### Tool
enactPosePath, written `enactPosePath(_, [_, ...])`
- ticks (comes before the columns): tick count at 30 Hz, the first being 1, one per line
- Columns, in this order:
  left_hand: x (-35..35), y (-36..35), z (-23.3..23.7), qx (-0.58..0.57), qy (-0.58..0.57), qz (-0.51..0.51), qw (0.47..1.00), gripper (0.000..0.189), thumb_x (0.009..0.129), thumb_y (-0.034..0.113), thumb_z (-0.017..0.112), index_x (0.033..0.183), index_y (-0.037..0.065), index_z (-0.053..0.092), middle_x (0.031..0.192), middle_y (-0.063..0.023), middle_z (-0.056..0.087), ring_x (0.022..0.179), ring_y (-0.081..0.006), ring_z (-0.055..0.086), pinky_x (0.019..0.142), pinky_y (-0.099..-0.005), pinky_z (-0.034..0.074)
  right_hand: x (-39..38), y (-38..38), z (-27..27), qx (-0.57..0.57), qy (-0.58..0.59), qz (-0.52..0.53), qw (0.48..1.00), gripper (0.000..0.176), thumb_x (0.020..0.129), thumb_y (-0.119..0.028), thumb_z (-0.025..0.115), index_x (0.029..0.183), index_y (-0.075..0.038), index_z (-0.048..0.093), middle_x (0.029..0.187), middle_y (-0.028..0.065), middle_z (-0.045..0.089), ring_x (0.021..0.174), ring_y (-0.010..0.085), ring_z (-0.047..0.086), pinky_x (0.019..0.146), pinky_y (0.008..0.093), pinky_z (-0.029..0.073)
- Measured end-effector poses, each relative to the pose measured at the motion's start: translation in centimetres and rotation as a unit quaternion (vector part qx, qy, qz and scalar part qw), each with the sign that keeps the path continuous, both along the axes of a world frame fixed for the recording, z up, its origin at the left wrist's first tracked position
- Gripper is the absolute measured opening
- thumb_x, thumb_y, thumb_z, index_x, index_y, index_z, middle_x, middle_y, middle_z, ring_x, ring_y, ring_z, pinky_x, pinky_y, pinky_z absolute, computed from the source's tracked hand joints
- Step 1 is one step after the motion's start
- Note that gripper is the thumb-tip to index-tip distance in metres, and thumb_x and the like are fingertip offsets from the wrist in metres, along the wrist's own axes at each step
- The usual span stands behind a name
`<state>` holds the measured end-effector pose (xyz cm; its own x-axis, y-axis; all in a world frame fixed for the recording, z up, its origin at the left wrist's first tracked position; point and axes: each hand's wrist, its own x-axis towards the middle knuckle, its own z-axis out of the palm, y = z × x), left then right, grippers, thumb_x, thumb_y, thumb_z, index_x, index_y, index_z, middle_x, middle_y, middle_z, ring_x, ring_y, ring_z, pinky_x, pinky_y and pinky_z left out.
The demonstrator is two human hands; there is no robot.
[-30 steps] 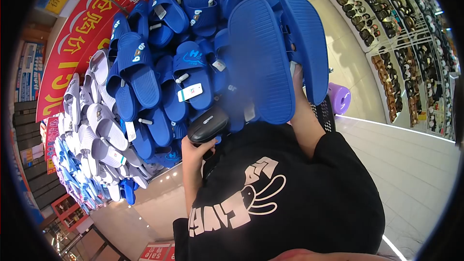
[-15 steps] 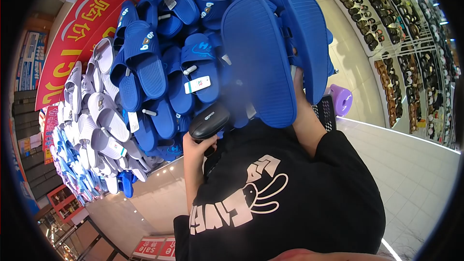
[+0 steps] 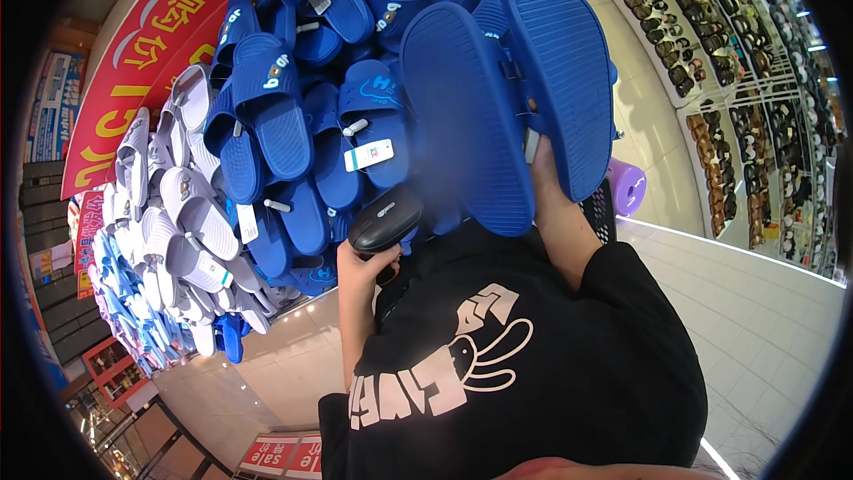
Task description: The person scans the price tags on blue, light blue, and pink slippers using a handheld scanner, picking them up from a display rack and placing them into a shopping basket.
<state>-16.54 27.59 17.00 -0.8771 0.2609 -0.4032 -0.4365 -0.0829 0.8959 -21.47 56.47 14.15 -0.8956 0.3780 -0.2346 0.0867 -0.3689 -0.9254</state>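
My left hand [image 3: 362, 268] is wrapped round the handle of a black handheld barcode scanner [image 3: 386, 220], whose rounded head points up and right. In my right hand [image 3: 549, 180] is a pair of blue slippers [image 3: 569, 89], raised in front of my chest. Their ribbed soles face me, and a small fastener joins the two between the straps. My right fingers are mostly hidden behind the soles. Just beyond the scanner hangs a blue slipper with a white tag [image 3: 368, 156].
Many blue slippers [image 3: 275, 116] and pale lilac slippers [image 3: 191, 213] hang on the display ahead and left, below a red price sign [image 3: 133, 80]. Shelves of sandals [image 3: 711, 151] line the right side. A purple round object [image 3: 627, 187] is near the tiled floor [image 3: 737, 302].
My right hand has shifted slightly left and turned the pair, so the right slipper's sole faces me more fully. The scanner in my left hand has barely moved.
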Motion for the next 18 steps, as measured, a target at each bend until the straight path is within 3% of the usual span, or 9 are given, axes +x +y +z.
enactPosePath(3, [-0.1,-0.5,-0.3,0.012,-0.01,-0.008,1.0,0.032,0.07,0.003,0.072,0.099,-0.007,0.065,0.08,-0.0119,0.069,0.066,-0.0161,0.065,0.065,-0.0277,0.052,-0.3,0.1,-0.1,0.01,-0.002,0.003,1.0,0.03,0.09,-0.023,0.059,0.102,0.004,0.06,0.095,0.0117,0.063,0.087,0.0158,0.063,0.07,0.0309,0.054])
enactPosePath(5, [-0.1,-0.8,-0.3,0.092,0.085,0.01,0.992,0.051,0.065,0.004,0.075,0.112,-0.008,0.062,0.1,-0.0175,0.069,0.087,-0.0229,0.068,0.083,-0.0336,0.053,-0.5,0.1,-0.3,0.017,-0.003,0.006,1.0,0.029,0.09,-0.023,0.059,0.102,0.004,0.06,0.094,0.0117,0.063,0.086,0.0158,0.063,0.07,0.0309,0.054])
enactPosePath(6, [-0.7,-0.7,0.0,0.133,0.127,-0.048,0.982,0.066,0.064,0.011,0.078,0.123,-0.011,0.057,0.122,-0.0244,0.061,0.113,-0.0297,0.061,0.099,-0.0394,0.047,-0.5,0.0,-0.4,0.019,-0.005,0.009,1.0,0.029,0.09,-0.023,0.059,0.102,0.004,0.06,0.094,0.0117,0.063,0.086,0.0158,0.063,0.07,0.0309,0.054])
enactPosePath(10, [-3.9,3.1,6.7,-0.047,0.373,-0.162,0.913,0.063,0.064,0.024,0.08,0.117,-0.006,0.062,0.138,-0.029,0.049,0.137,-0.0444,0.037,0.109,-0.0473,0.034,-1.1,-1.0,-0.8,0.025,-0.007,0.03,0.999,0.029,0.09,-0.022,0.059,0.101,0.005,0.06,0.093,0.0117,0.064,0.085,0.0158,0.063,0.069,0.0309,0.054])
enactPosePath(11, [-4.6,3.6,6.7,-0.051,0.372,-0.159,0.913,0.063,0.064,0.024,0.08,0.117,-0.006,0.062,0.138,-0.029,0.049,0.137,-0.0444,0.037,0.109,-0.0473,0.034,-1.3,-1.2,-0.9,0.026,-0.006,0.035,0.999,0.029,0.09,-0.022,0.059,0.1,0.005,0.06,0.093,0.0117,0.064,0.085,0.0158,0.063,0.069,0.0309,0.054])
enactPosePath(13, [-5.6,4.5,6.7,-0.069,0.5,-0.201,0.84,0.057,0.062,0.024,0.08,0.111,-0.003,0.065,0.141,-0.0278,0.047,0.14,-0.0474,0.031,0.112,-0.0502,0.029,-1.4,-1.4,-1.0,0.029,-0.007,0.042,0.999,0.028,0.09,-0.022,0.059,0.1,0.005,0.06,0.092,0.0117,0.064,0.085,0.0158,0.063,0.069,0.0309,0.054])
enactPosePath(18, [-5.0,5.8,7.6,-0.096,0.498,-0.26,0.822,0.049,0.064,0.017,0.077,0.109,0.001,0.064,0.144,-0.0219,0.047,0.14,-0.0493,0.028,0.115,-0.0561,0.02,-1.0,-0.9,-1.6,0.046,-0.017,0.045,0.998,0.028,0.09,-0.022,0.058,0.099,0.005,0.061,0.091,0.0117,0.064,0.084,0.0158,0.063,0.068,0.0309,0.054])
